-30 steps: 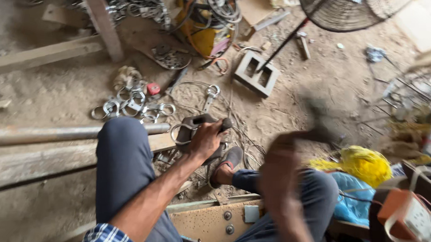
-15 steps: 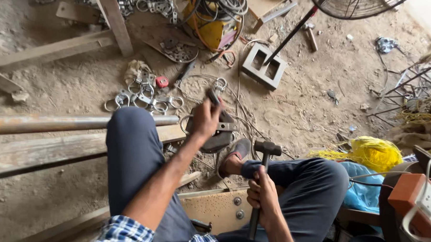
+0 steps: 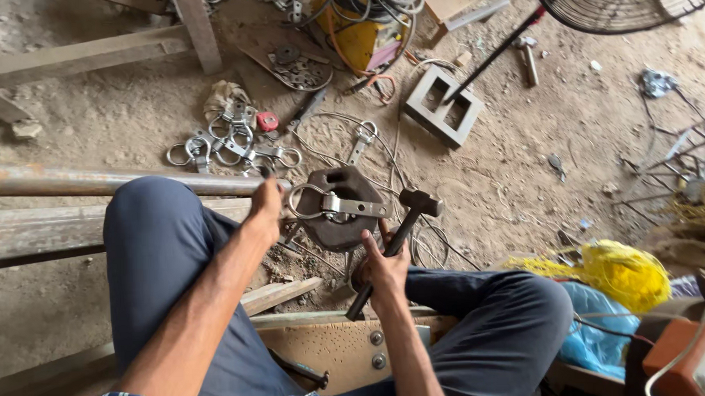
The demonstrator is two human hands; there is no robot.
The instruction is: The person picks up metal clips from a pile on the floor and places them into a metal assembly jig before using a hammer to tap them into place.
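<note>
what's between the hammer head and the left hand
In the head view, a metal ring clamp lies between the hammer head and the left hand, resting on a dark rounded block. The right hand grips the hammer's handle.

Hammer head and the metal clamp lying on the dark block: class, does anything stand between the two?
Nothing visible does. The hammer head, held by the right hand, hangs just right of the metal clamp on the dark block, with only open air between. The left hand sits at the ring's far left side, out of that path.
</note>
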